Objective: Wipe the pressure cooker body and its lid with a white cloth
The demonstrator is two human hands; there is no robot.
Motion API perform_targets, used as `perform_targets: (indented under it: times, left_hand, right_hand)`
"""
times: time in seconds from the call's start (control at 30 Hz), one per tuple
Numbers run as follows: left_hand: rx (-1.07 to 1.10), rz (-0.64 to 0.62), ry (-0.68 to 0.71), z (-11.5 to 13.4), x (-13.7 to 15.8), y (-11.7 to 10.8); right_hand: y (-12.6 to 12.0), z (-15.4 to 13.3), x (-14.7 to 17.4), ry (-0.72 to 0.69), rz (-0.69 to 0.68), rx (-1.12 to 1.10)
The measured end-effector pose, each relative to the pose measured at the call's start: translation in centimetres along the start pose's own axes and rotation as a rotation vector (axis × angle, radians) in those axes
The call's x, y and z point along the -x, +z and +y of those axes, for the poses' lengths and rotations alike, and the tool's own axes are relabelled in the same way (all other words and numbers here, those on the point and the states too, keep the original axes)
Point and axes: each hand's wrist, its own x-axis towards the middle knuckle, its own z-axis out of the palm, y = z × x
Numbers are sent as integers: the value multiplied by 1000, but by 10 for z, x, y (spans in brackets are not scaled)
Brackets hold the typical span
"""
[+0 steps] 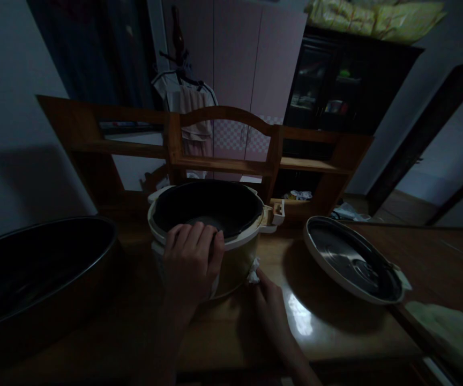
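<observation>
A pale electric pressure cooker (237, 268) with a dark inner pot (211, 201) stands upright and lidless on the wooden desk (219, 343). My left hand (193, 257) is closed over its near rim, fingers hooked over the edge. Low on the cooker's right side, my right hand (267, 300) pinches a crumpled white tissue (253, 272) against the outer wall. The cooker's round lid (352, 262) lies at the right with its metal inside facing up. My left hand hides part of the cooker's front.
A big dark basin (106, 252) stands at the left, its contents too dark to make out. Behind the cooker rises a wooden shelf back (223, 166). Pale cloth or plastic (448, 332) lies at the lower right.
</observation>
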Motion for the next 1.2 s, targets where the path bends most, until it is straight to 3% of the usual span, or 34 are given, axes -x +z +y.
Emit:
perform_targets:
  times: [0.2, 0.3, 0.5, 0.73, 1.0, 1.2]
  left_hand:
    - [2, -7, 0, 1, -1, -1]
    - [2, -15, -4, 1, -1, -3]
    - [10, -15, -13, 1, -1, -2]
    - [41, -15, -17, 0, -1, -3]
    - [36, -25, -16, 1, 0, -3]
    - [51, -1, -13, 1, 0, -2]
  right_hand:
    - [-2, -1, -14, 2, 42, -50]
    - [-10, 2, -40, -18, 67, -69]
    - [-23, 10, -103, -59, 9, -332]
    - [-17, 23, -146, -46, 13, -343]
    - [-9, 44, -126, -4, 20, -272]
    - [-4, 30, -93, -32, 76, -260]
